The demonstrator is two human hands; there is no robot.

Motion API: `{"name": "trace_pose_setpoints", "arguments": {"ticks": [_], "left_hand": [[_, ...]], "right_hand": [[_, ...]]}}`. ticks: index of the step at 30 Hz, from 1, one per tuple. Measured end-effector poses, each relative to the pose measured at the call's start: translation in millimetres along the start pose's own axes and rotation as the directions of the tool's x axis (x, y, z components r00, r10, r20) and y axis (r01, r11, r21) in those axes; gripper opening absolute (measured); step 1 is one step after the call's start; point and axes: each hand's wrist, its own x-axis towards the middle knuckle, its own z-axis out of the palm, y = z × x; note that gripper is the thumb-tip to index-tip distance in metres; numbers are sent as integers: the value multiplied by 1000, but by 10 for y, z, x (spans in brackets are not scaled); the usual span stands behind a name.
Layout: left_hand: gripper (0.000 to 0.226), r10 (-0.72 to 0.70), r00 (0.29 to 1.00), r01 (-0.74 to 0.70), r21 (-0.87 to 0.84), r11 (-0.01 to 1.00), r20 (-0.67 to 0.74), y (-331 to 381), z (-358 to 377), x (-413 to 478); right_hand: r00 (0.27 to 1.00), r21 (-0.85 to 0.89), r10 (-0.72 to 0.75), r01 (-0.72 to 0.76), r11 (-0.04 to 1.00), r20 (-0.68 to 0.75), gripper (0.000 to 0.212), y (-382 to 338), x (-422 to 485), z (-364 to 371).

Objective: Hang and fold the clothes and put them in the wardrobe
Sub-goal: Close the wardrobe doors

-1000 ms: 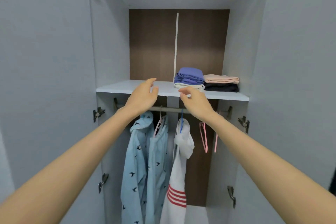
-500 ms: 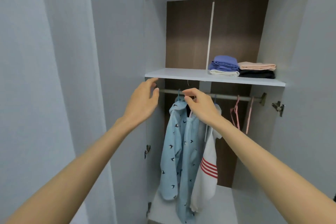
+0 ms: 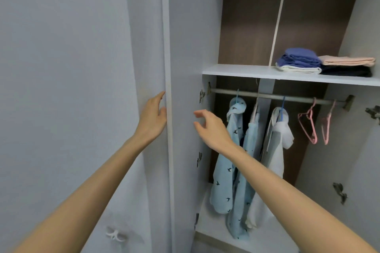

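1. We find the clothes already inside the wardrobe. Two light blue bird-print cotton garments (image 3: 230, 150) and a white hooded garment (image 3: 277, 141) hang from the grey metal rail (image 3: 265, 95) at 3 o'clock of the view centre. A folded stack of blue, white, peach and black fabric (image 3: 298, 59) sits on the white shelf board (image 3: 236, 70) at 2 o'clock.
2. We judge these clothes soft, light and limp. A careless brush could pull one off its hanger.
3. Two pink plastic hangers (image 3: 308, 127) hang bare, further out at 3 o'clock.
4. We judge the pale grey flat-panel wardrobe door (image 3: 185, 47) to be what needs handling now. It looks stiff, smooth and easy to swing on its hinges. We would take hold at its free vertical edge, at mid height.
5. The left hand (image 3: 153, 117), at 9 o'clock, lies with straight fingers against that free edge, the thumb on the edge itself. It grasps nothing.
6. The right hand (image 3: 209, 127), just off centre toward 4 o'clock, is empty, its fingers loosely curled and its thumb apart from the forefinger. It hovers near the door's inner face. We cannot tell whether it touches.
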Motion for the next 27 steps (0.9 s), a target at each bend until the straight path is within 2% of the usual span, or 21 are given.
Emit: {"name": "trace_pose_setpoints", "arguments": {"ticks": [5, 9, 14, 20, 27], "left_hand": [[50, -49, 994, 54, -45, 998, 102, -294, 84, 175], [52, -56, 993, 68, -119, 991, 105, -423, 171, 282], [58, -92, 992, 108, -203, 973, 88, -517, 204, 341], [59, -96, 987, 123, -224, 967, 126, -485, 195, 320], [62, -41, 973, 104, -275, 956, 225, -288, 330, 218]], "right_hand": [[993, 19, 29, -31, 999, 114, 63, -17, 188, 556], [982, 29, 48, -55, 998, 182, 81, 34, 312, 887], [991, 58, 77, -84, 995, 109, 96, 129, 411, 1114], [996, 32, 73, -75, 997, 47, 98, 148, 393, 1179], [998, 45, 64, -64, 997, 10, 93, 341, 257, 882]]}}
